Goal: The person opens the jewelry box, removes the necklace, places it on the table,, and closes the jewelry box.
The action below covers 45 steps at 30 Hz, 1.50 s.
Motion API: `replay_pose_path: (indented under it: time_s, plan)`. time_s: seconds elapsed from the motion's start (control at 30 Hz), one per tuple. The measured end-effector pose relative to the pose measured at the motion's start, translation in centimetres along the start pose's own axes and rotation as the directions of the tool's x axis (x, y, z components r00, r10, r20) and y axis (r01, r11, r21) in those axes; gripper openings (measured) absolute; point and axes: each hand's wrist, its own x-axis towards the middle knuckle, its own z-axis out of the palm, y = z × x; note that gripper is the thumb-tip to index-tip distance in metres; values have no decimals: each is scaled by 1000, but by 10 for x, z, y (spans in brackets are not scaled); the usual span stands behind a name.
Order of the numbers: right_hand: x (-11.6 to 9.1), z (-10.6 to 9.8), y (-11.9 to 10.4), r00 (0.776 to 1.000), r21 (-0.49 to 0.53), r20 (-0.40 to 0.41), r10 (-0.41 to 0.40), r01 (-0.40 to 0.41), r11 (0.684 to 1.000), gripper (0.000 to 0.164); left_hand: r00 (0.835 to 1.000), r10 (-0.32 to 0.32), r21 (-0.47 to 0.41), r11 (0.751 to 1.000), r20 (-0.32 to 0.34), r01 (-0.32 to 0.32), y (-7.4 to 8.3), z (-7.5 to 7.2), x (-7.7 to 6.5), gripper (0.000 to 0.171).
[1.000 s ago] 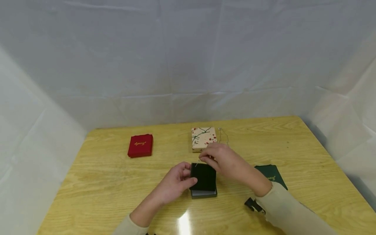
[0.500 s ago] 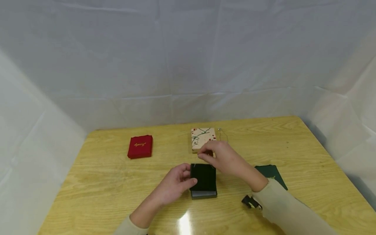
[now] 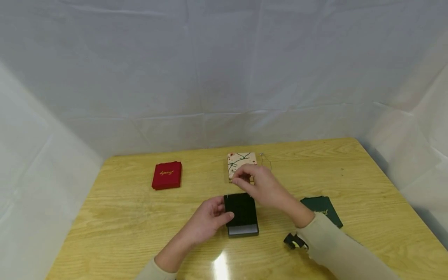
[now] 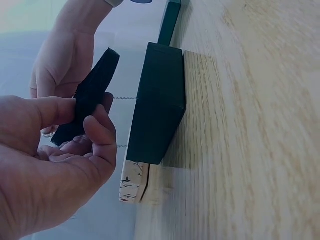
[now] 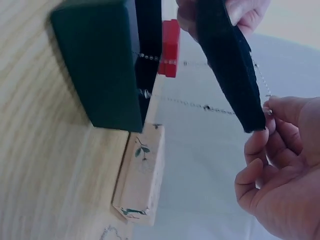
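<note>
Above the table (image 3: 122,217), the left hand (image 3: 209,217) grips a dark pad (image 3: 242,210), the right hand (image 3: 261,186) a chain (image 5: 206,107) reaching the green box (image 5: 100,65).

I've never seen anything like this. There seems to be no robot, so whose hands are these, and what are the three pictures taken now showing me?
Right, there's no machine: these are a person's two bare hands. The wide picture comes from a camera worn on the head, looking forward and down. The two tilted close-ups come from cameras on the left and right wrists.

On the wooden table are a red box, a flower-patterned box, a green piece with gold lettering, a loose chain and an open green box.

The left hand holds a dark pad above the green box. The right hand pinches a thin chain, whose strands reach down toward that box.
</note>
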Motion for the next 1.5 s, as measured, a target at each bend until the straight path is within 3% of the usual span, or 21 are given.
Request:
replay_pose_path:
  time_s: [0.3,0.6,0.83,1.0,1.2,1.5]
  plan:
    - [3,-1,-1,995,57,34,96,-97,994,9,1000,3,22,1000,5,-3,0,0,-1,37]
    - [9,1,-3,986,184,136,99,-124,975,3,999,21,16,1000,29,-21,0,-1,-1,39]
    - [12,0,-4,980,191,168,110,-142,971,8,999,20,54,998,42,-22,-1,0,-1,35]
    - [14,0,-3,982,141,169,82,-106,984,8,999,21,80,996,45,-24,-2,0,-2,34]
    - [16,0,-2,988,49,155,-8,1,999,8,998,30,91,995,49,-35,-1,0,-3,33]
    - [17,-3,-4,977,-44,176,-125,134,990,11,998,13,77,997,60,-18,-1,0,-2,35]
